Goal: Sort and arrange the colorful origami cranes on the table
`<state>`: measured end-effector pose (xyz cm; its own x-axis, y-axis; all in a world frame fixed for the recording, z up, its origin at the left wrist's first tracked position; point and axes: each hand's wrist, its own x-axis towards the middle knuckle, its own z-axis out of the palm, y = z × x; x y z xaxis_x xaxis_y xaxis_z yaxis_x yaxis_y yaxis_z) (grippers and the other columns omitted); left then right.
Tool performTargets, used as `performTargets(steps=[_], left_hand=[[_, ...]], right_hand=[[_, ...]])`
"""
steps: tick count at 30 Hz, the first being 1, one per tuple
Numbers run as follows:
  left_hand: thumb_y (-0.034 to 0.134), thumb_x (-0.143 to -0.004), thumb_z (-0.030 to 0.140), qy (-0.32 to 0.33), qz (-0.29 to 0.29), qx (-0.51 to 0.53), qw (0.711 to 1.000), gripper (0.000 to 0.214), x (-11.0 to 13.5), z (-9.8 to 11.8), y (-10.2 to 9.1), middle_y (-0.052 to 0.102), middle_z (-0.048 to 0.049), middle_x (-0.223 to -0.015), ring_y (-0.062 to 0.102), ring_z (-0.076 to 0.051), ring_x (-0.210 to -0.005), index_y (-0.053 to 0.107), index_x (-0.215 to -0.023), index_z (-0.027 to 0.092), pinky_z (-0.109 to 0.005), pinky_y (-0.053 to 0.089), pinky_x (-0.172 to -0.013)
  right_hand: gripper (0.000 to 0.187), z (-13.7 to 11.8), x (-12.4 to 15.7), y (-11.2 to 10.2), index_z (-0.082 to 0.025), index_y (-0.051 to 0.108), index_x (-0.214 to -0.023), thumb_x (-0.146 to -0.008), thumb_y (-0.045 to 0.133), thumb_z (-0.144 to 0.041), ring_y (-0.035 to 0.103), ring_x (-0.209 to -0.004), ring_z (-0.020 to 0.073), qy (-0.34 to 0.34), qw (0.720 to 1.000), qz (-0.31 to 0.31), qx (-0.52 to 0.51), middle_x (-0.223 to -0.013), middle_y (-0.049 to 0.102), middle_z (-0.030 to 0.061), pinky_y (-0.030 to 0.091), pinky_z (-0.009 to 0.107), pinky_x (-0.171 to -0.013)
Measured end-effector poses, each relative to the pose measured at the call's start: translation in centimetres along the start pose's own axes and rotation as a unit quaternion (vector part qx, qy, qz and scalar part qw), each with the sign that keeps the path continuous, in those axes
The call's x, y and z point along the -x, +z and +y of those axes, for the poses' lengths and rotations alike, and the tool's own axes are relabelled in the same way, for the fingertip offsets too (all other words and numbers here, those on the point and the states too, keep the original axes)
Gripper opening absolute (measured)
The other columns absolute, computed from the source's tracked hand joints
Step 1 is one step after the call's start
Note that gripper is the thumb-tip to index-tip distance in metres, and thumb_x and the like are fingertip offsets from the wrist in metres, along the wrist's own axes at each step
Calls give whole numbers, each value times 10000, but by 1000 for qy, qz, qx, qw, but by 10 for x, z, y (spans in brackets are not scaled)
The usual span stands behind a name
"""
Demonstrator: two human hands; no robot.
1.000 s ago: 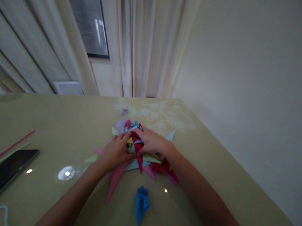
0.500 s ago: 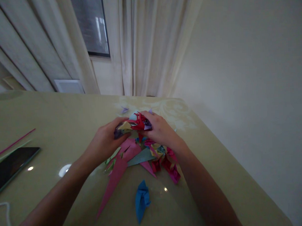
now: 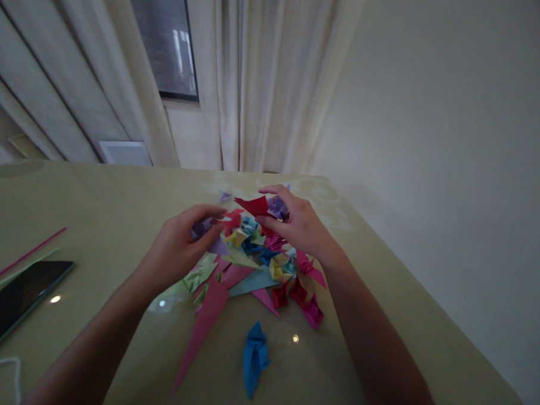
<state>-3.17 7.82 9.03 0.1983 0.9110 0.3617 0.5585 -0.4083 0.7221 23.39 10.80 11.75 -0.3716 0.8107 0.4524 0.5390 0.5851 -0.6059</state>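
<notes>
A heap of coloured folded paper pieces (image 3: 254, 260) lies on the glossy table (image 3: 96, 222). My left hand (image 3: 177, 245) is raised over the heap's left side, fingers curled around a purple paper piece (image 3: 201, 227). My right hand (image 3: 298, 225) hovers at the heap's far right, pinching a red paper piece (image 3: 253, 205) and a purple one (image 3: 279, 207). A long pink paper triangle (image 3: 203, 322) sticks out toward me. A crumpled blue paper piece (image 3: 255, 356) lies apart, nearer to me.
A dark phone or tablet (image 3: 19, 297) rests at the left, with a pink stick (image 3: 26, 256) beyond it and a white cord (image 3: 6, 372) near the left edge. A small purple paper piece (image 3: 225, 196) sits farther back. Curtains (image 3: 255, 78) and a wall bound the table's far and right sides.
Both hands rose from pressing the heap flat and lifted paper pieces off it. They have spread slightly apart, and more of the coloured pieces underneath now show.
</notes>
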Motion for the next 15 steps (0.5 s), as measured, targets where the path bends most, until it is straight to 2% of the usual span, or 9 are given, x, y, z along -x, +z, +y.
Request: performTargets(steps=[3,7,10,13,15], left_hand=[[589,-1001,603,-3,-34,-2,999,468,1,0,-3,784,-70,-1162,749,-247,-928,713,-1277,246,-363,619,-787],[600,-993,632,30,-91,-60,994,565,3,-6,-4,712,-86,-1375,700,-294,-1197,628,-1428,273,-418,589,-983],[655,-952,644,50,-129,-115,984,678,4,-12,-5,681,-103,-1417,664,-321,-1269,561,-1509,268,-455,550,-1069],[665,-949,629,44,-131,-141,980,678,6,-13,-6,682,-102,-1402,661,-330,-1272,554,-1517,275,-486,538,-1097],[684,-944,610,46,-132,-119,983,676,7,-11,-7,663,-89,-1435,647,-324,-1301,541,-1527,300,-495,541,-1110]], right_hand=[[543,-1,1,-2,-236,608,-1411,-923,813,-354,682,-832,188,3,1000,1,-9,-976,732,13,501,304,-793],[702,1,2,-2,-273,514,-1524,-895,823,-318,633,-777,167,13,1000,-15,-15,-964,701,-9,494,293,-754],[725,3,2,-1,-286,488,-1548,-892,795,-266,599,-738,152,18,1000,-20,-13,-935,666,-26,493,282,-722],[719,6,3,0,-287,499,-1542,-885,784,-231,624,-779,160,19,999,-26,-10,-983,679,-10,520,295,-743],[682,7,3,1,-276,548,-1497,-867,799,-207,654,-841,174,20,999,-39,-8,-1076,702,24,548,314,-777]])
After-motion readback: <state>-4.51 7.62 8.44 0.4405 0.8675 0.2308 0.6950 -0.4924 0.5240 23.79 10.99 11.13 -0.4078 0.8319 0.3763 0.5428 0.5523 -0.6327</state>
